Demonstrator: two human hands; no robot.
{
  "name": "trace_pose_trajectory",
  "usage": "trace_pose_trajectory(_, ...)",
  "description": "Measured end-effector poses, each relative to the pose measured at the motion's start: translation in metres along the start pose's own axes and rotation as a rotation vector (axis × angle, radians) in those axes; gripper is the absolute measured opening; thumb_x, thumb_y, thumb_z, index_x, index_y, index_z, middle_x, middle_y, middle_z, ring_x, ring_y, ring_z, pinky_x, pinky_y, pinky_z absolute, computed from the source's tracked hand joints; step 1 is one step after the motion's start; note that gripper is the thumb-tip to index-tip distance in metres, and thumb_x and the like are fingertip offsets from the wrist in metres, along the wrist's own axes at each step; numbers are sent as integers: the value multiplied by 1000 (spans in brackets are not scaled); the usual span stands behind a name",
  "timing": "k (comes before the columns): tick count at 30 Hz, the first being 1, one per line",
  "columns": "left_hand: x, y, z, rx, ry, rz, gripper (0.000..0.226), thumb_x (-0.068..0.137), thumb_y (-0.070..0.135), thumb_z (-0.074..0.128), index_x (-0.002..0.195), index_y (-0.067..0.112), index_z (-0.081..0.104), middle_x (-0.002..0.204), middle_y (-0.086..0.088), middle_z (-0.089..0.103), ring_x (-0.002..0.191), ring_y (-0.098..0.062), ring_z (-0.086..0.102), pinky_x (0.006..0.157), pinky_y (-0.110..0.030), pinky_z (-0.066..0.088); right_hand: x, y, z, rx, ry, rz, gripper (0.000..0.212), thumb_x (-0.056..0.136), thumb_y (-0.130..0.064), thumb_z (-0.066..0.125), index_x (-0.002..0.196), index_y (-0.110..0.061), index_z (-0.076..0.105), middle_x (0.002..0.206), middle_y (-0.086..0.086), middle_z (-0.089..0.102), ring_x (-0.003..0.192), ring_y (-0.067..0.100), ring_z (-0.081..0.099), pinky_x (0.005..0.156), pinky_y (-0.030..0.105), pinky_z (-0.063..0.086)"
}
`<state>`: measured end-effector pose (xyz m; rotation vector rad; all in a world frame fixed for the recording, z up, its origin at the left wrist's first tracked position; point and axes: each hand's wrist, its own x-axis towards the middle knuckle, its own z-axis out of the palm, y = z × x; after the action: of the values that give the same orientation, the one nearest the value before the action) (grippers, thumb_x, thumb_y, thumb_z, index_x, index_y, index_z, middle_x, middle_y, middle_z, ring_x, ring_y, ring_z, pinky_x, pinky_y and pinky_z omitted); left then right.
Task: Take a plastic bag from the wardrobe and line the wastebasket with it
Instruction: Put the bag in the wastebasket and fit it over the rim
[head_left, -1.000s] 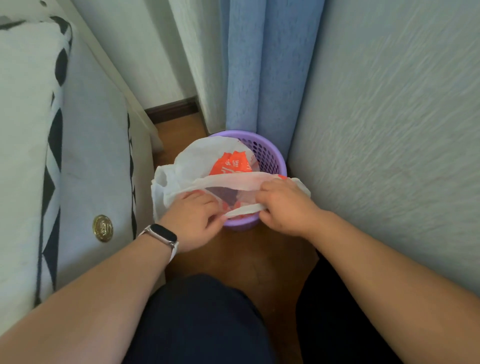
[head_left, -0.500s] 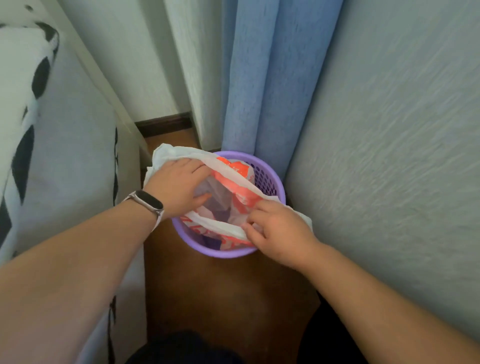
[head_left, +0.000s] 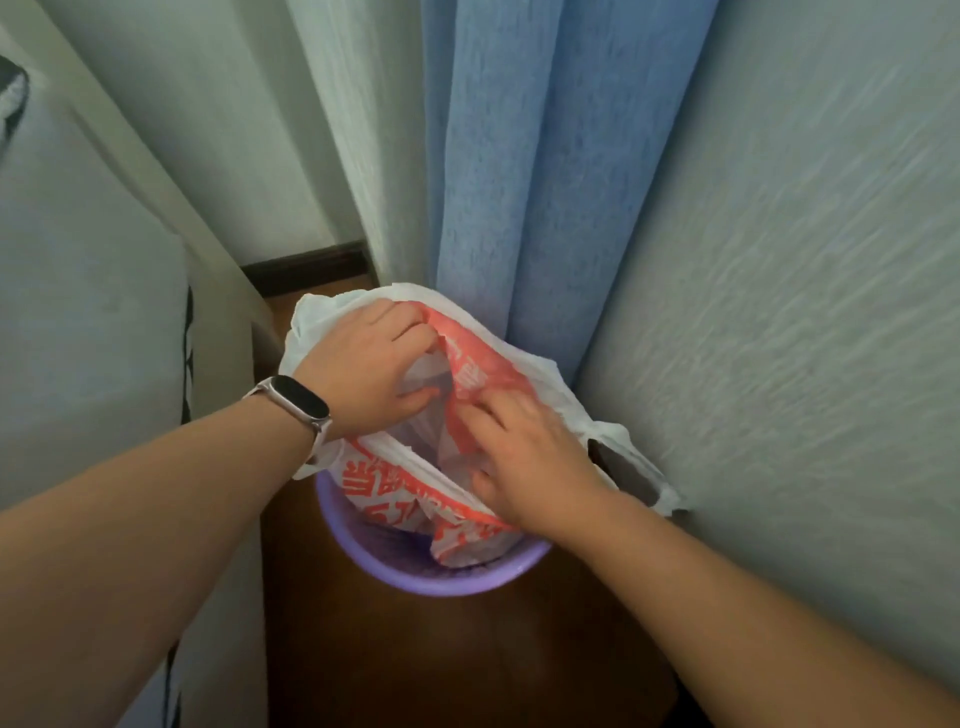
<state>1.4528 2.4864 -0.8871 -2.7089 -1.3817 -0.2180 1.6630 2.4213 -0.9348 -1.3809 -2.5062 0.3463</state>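
Observation:
A round purple wastebasket (head_left: 441, 579) stands on the wooden floor in a narrow gap. A white plastic bag with orange print (head_left: 387, 486) sits in its mouth, partly pushed inside, with its far edge and handles hanging over the rim. My left hand (head_left: 371, 371), a watch on its wrist, grips the bag's far-left edge. My right hand (head_left: 524, 454) presses into the bag's opening at the right, its fingers on the plastic. The basket's far rim is hidden under the bag.
A blue curtain (head_left: 519, 156) hangs right behind the basket. A pale wall (head_left: 805, 260) closes the right side. A pale upholstered piece with black trim (head_left: 93, 312) stands at the left. Brown floor (head_left: 441, 660) lies in front.
The view has come closer. My left hand has moved to the bag's far edge and my right hand further into the opening; the bag now covers the basket's far rim.

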Motion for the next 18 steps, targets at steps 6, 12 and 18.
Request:
trace_pose_trajectory(6, -6, -20, 8, -94, -230, -140, 97, 64, 74, 69, 143, 27, 37, 147, -1, 43, 134, -25, 40, 115, -47, 31, -5, 33, -5, -79, -131, 241, 108, 63, -82, 48, 149, -29, 10, 156, 6, 18, 143, 31, 17, 117, 50, 20)
trace_pose_trajectory(12, -12, -27, 19, -304, -352, -347, 110, 59, 70, 77, 148, 37, 20, 154, 6, 35, 139, -20, 36, 114, -44, 33, -4, 38, -3, 154, -198, 325, 119, 70, -65, 71, 152, -27, -7, 160, -9, -9, 148, 17, -3, 121, 36, 10)
trace_pose_trajectory(18, -26, -22, 34, -494, -317, -501, 93, 73, 49, 79, 144, 43, 21, 133, 6, 53, 103, -13, 55, 84, -33, 48, -2, 46, 1, 467, -81, 487, 94, 72, -35, 78, 144, -42, 17, 136, -2, 39, 120, 16, 51, 102, 37, 45)
